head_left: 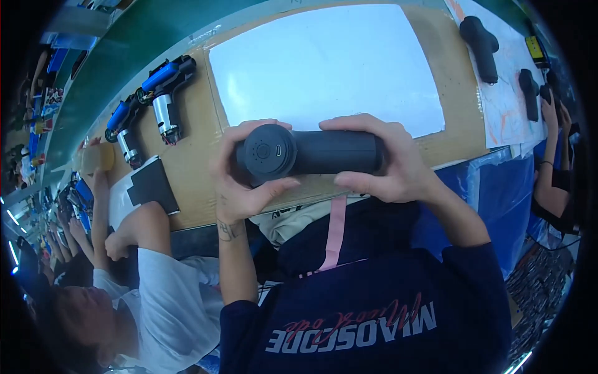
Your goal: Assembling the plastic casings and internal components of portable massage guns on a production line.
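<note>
I hold a dark grey cylindrical device handle (311, 153) sideways in front of my chest, over the near edge of the workbench (187, 168). Its round end cap, with a small button and a slot, faces me on the left. My left hand (240, 181) wraps around that cap end, thumb under it. My right hand (389, 159) grips the right end of the cylinder, fingers over the top.
A white sheet (324, 62) lies on the brown bench behind my hands. Two unfinished units with blue and silver parts (159, 93) rest at the left. Black handles (481, 47) lie at the right. A person in white (156, 287) sits to my left, another person's arm (551, 168) at right.
</note>
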Motion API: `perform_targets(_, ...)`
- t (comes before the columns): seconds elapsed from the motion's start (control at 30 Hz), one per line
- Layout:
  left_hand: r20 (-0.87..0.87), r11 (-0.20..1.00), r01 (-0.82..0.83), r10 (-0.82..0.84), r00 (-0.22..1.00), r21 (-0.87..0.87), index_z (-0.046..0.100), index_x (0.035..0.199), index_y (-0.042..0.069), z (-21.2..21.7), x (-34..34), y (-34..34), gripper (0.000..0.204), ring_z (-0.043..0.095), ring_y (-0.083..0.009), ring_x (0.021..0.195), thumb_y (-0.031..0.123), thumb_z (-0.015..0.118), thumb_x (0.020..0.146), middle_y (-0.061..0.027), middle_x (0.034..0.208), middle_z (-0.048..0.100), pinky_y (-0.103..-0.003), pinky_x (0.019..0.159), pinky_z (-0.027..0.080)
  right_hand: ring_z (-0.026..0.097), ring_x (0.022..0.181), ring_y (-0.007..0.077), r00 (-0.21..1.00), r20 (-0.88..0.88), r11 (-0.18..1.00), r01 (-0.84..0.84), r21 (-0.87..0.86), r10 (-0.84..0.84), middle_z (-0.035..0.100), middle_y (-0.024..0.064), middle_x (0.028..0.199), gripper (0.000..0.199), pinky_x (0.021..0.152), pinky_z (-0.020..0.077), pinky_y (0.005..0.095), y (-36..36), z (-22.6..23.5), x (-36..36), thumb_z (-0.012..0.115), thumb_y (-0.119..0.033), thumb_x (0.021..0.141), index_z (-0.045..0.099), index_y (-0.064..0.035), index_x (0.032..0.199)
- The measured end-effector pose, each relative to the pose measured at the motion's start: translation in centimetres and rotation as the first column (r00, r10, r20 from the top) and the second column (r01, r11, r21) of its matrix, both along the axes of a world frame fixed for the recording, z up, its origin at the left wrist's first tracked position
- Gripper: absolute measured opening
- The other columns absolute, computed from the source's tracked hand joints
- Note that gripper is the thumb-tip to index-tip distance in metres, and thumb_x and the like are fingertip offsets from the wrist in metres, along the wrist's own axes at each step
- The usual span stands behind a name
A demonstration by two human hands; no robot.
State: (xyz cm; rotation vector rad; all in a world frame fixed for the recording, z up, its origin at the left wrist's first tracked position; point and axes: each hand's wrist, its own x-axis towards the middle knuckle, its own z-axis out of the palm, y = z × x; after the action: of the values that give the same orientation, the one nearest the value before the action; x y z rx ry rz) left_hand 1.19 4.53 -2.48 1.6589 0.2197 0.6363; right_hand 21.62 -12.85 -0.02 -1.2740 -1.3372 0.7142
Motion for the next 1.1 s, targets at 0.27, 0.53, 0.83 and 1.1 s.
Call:
perform_targets(0.27,0.025,0.999,0.038,-0.038,0.999,0.014,0.061,0.124,-0.001,0.1,0.2,0.6,0.078,0.069,-0.0354,0.112,0.016,0.102,0.060,-0.0250,0.123,0.069,-0.045,0.096,0.056,0.070,0.066,0.0305,0.973,0.224,0.998,0.057,0.029,-0.062,0.070,0.0136,0.082,0.059,0.066,0.0562,0.0363,-1.3,0.2,-0.1,0.084,-0.027,0.082,0.064,0.0001,0.131)
perform_targets(0.53,-0.087,0.978,-0.143,0.131,0.988,-0.154,0.060,0.135,-0.003,0.7,0.2,0.0,0.070,0.066,-0.0271,0.118,0.016,0.092,0.077,-0.0191,0.127,0.067,-0.037,0.101,0.051,0.069,0.067,0.0321,0.941,0.338,0.977,0.038,-0.211,0.036,0.068,0.0117,0.079,0.052,0.063,0.0530,0.0385,-0.2,-0.4,1.8,0.085,-0.030,0.080,0.068,-0.0025,0.121)
perform_targets(0.83,-0.084,0.974,-0.184,0.174,0.981,-0.134,0.062,0.134,-0.005,1.1,0.4,0.2,0.057,0.065,-0.0187,0.109,0.019,0.084,0.088,-0.0124,0.119,0.068,-0.031,0.097,0.050,0.070,0.076,0.0304,0.922,0.388,0.978,0.086,-0.191,-0.005,0.069,0.0172,0.089,0.049,0.067,0.0524,0.0353,-0.1,0.0,1.0,0.075,-0.038,0.088,0.067,0.0004,0.118)
perform_targets(1.1,-0.288,0.919,-0.148,0.039,0.957,-0.366,0.066,0.131,-0.004,1.8,-0.6,0.0,0.058,0.060,-0.0103,0.085,0.019,0.087,0.083,-0.0060,0.103,0.069,-0.025,0.081,0.048,0.060,0.066,0.0127,0.943,-0.219,0.948,0.195,-0.252,-0.252,0.068,0.0048,0.084,0.048,0.060,0.0475,0.0277,-0.1,0.1,1.1,0.049,-0.039,0.104,0.069,0.0042,0.110)
